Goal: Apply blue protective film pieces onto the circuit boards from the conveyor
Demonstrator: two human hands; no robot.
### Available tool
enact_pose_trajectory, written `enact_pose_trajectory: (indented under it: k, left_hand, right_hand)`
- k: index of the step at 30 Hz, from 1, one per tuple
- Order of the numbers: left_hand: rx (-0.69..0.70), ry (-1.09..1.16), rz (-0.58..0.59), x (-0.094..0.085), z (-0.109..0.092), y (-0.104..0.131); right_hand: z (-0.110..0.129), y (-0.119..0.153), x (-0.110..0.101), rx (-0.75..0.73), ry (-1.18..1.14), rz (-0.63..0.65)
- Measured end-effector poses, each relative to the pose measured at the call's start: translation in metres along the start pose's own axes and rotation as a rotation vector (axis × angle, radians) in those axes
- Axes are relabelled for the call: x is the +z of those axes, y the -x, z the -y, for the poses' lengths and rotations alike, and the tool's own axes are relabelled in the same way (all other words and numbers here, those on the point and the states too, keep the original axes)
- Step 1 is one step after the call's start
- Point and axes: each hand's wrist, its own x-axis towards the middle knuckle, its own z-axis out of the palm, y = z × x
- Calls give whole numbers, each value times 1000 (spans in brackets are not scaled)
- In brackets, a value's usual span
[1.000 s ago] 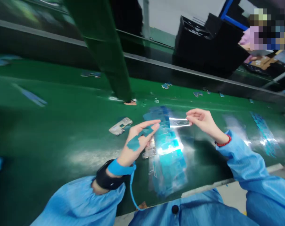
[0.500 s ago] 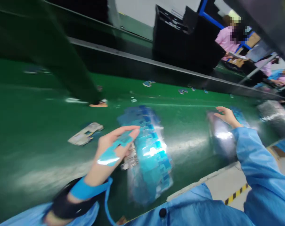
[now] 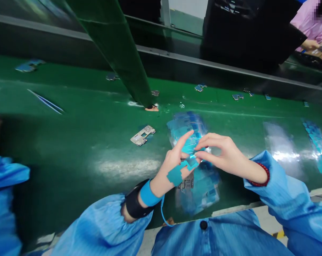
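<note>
Just left of centre, my left hand (image 3: 174, 160) is closed on a circuit board (image 3: 187, 181), which shows below its fingers. A cut piece of teal film (image 3: 175, 175) lies across the back of that hand. My right hand (image 3: 219, 151) meets it from the right, thumb and fingertips pinching a bit of blue film (image 3: 192, 146). Beneath both hands is a pile of clear sheets with blue film pieces (image 3: 207, 193). Another board (image 3: 143, 135) lies on the green table to the left of my hands.
A green slanted post (image 3: 123, 53) stands behind the lone board. Tweezers (image 3: 46, 102) lie at left, near a co-worker's blue sleeve (image 3: 6, 174). Several boards line the back strip. Clear sheets (image 3: 282, 142) and blue film strips (image 3: 317, 145) lie at right.
My right hand has come from the clear sheets at the right to my left hand and closed on the blue film. The view has shifted left, showing the tweezers and the co-worker's sleeve.
</note>
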Motion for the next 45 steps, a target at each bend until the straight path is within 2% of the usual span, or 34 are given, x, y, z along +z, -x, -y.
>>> enact_pose_trajectory:
  k: [4,6,12,20,25,29,33,35,37,41,45]
  left_hand:
    - [39,-19,12,-1,2,0]
    - [58,-31,31,-1,3,0]
    - [177,-131,57,0,5,-2]
    - [101,-57,44,-2,7,-1]
    - [90,-67,60,-2,12,-3]
    - [69,-80,-14,-2,10,-4]
    - [-77,32,-156,-3,5,-10]
    - [-116,79,-171,-4,3,-13]
    - [-157,184,-149,-4,1,-14]
    - [-253,492,-106,-4,-4,-11]
    - [-265,508,-105,-3,-8,-6]
  right_hand:
    - [-4,-7,0,179,-153,137]
    - [-3,-9,0,215,-218,172]
    - [2,-12,-1,213,-229,175]
    - [2,-17,-3,179,-172,277]
    - [3,-18,-2,141,-167,279]
    - [9,-12,-2,26,-8,200]
    - [16,5,-8,-229,129,-20]
    - [16,15,-12,-295,198,-125]
    - [11,24,-16,-272,220,-208]
    - [-6,35,-17,-126,165,-345]
    - [-17,37,-15,-15,129,-391]
